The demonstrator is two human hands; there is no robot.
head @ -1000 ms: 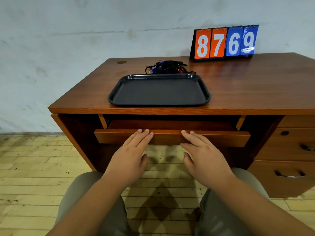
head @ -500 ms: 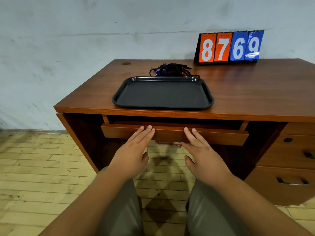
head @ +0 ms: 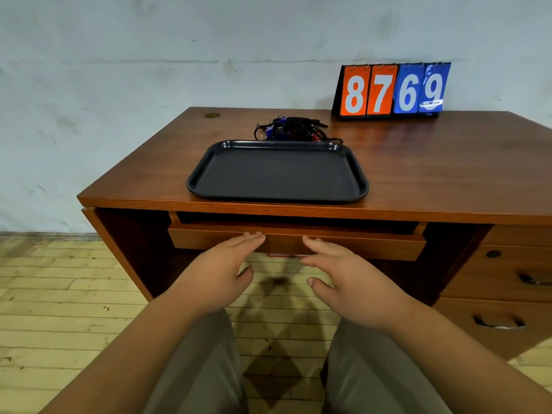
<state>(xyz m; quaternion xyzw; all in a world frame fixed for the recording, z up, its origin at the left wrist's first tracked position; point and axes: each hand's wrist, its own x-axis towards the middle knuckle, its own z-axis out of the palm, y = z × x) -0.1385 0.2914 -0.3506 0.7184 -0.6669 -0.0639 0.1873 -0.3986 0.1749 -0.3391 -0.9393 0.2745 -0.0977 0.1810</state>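
A wooden pull-out drawer [head: 358,245] under the desktop sticks out only slightly. My left hand [head: 221,273] and my right hand [head: 343,279] press their straight fingertips against its front board, side by side near the middle. On the wooden desk [head: 448,174] above lies an empty black tray [head: 277,174]. Behind the tray sits a tangled pile of dark, blue and red lanyards with clips [head: 292,130].
A flip scoreboard [head: 391,89] reading 8769 stands at the desk's back against the wall. A stack of drawers with handles [head: 507,294] fills the desk's right side. My knees [head: 197,369] are below, over a light plank floor [head: 59,294].
The drawer has slid inward under the desktop, with both hands following it forward, fingers still flat on its front. The view has shifted closer to the desk.
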